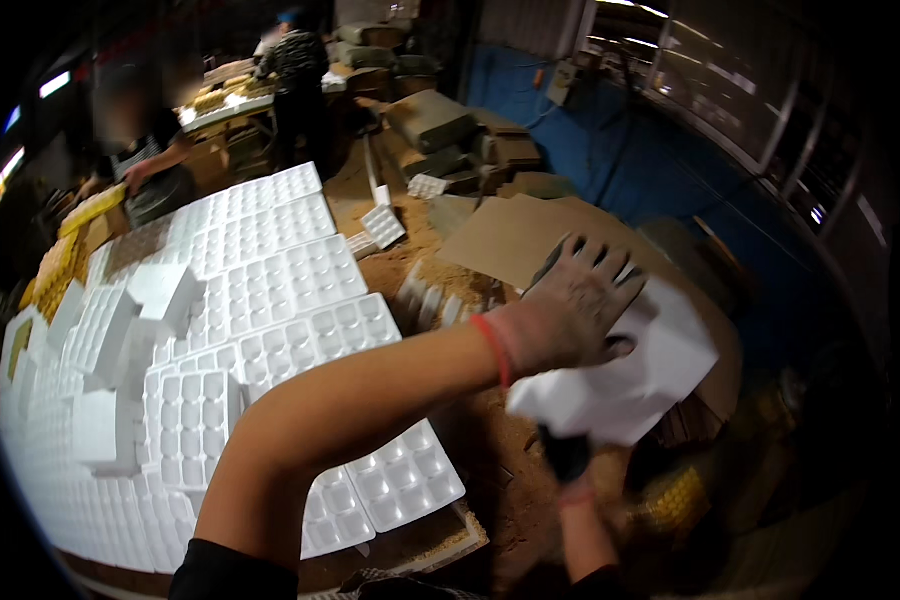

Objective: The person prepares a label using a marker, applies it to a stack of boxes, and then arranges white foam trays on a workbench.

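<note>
My left hand [583, 304], in a greyish work glove with a red cuff, reaches across to the right with its fingers spread. It lies over a crumpled white sheet [671, 337], paper or thin plastic; whether it presses on the sheet is unclear. Below it, my right hand [567, 454], in a glove with a black coating, is at the sheet's lower edge. Its fingers are blurred and partly hidden, so its grip cannot be made out. Beneath the sheet are stacked brown cardboard sheets [521, 232]. White moulded trays with square cups [292, 281] cover the surface at left.
A tray stack [195, 427] and white blocks [105, 427] rest on the tray layer. Behind stand a person [154, 165] at yellow goods [94, 210] and another person [296, 75] at a table. Filled sacks [431, 120] and a loose white tray [383, 226] lie beyond the cardboard.
</note>
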Demonstrator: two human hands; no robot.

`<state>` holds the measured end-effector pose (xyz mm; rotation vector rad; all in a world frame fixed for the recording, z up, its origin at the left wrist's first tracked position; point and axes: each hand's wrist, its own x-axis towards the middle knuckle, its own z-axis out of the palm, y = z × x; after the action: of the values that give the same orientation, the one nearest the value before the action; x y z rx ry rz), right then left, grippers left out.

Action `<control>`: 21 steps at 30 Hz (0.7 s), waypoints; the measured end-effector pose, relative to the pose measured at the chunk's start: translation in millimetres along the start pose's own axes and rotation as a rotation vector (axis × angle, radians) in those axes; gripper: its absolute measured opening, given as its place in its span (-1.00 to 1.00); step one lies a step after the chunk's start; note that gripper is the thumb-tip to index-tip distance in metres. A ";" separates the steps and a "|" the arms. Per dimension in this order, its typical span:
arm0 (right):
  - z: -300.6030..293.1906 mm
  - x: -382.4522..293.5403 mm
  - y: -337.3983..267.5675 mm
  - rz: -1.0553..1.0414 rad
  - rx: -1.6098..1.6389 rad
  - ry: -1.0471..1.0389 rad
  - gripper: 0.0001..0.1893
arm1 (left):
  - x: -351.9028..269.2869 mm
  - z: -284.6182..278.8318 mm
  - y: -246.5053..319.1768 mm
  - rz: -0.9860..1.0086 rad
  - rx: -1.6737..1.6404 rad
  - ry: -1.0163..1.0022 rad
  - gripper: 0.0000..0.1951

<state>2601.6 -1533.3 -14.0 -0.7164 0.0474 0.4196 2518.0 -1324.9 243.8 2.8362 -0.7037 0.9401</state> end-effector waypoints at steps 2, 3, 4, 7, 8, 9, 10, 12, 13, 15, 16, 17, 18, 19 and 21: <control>21.8 88.2 -74.2 -0.095 -0.043 -0.027 -0.43 | 5.6 -28.8 -11.0 -0.124 -0.132 -0.076 -0.32; 34.5 130.2 -113.2 -0.127 -0.023 -0.021 -0.42 | 3.0 -41.3 -13.0 -0.202 -0.274 -0.119 -0.32; 47.5 167.7 -154.3 -0.151 0.027 0.018 -0.42 | -14.5 -42.7 -18.9 -0.259 -0.256 -0.119 -0.32; 89.4 229.4 -219.0 -0.256 0.014 0.108 -0.40 | -118.0 -47.6 -42.7 -0.192 -0.087 -0.069 -0.35; 96.2 233.6 -181.3 -0.316 -0.235 -0.005 -0.39 | -170.1 -49.0 -57.3 -0.345 -0.007 -0.189 -0.39; 114.1 231.7 -139.3 -0.404 -0.460 -0.117 -0.38 | -222.9 -68.3 -60.3 -0.620 -0.060 -0.252 -0.41; 122.5 233.7 -112.2 -0.343 -0.678 -0.251 -0.42 | -277.9 -85.3 -62.1 -0.899 -0.188 -0.187 -0.44; 70.8 256.6 -92.4 0.169 -0.611 -0.590 -0.50 | -384.9 -100.5 -60.4 -1.323 -0.398 0.183 -0.53; 72.6 249.0 -37.3 0.281 -0.727 -0.369 -0.47 | -452.9 -126.5 -50.7 -1.510 -0.425 0.330 -0.55; 66.3 213.9 12.8 0.334 -0.739 -0.087 -0.34 | -508.6 -163.3 -5.1 -1.634 -0.349 0.554 -0.55; 17.9 236.1 -3.6 0.441 -0.593 0.010 -0.54 | -558.3 -162.8 -2.9 -1.681 -0.257 0.678 -0.59; 10.9 225.7 19.2 0.417 -0.718 0.089 -0.51 | -595.1 -183.0 7.3 -1.657 -0.276 0.808 -0.55; 3.6 209.6 31.4 0.385 -0.852 0.186 -0.48 | -574.2 -182.6 3.8 -1.611 -0.192 0.752 -0.52; -19.9 202.3 30.0 0.360 -1.011 0.171 -0.49 | -532.4 -166.0 4.9 -1.556 -0.139 0.696 -0.49; -46.2 188.2 22.9 0.344 -1.160 0.145 -0.49 | -397.0 -143.4 11.0 -1.560 -0.288 0.455 -0.47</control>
<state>2769.6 -1480.6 -97.9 -1.8986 0.0627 0.7266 2153.5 -1145.9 128.2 1.8174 1.1476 0.8605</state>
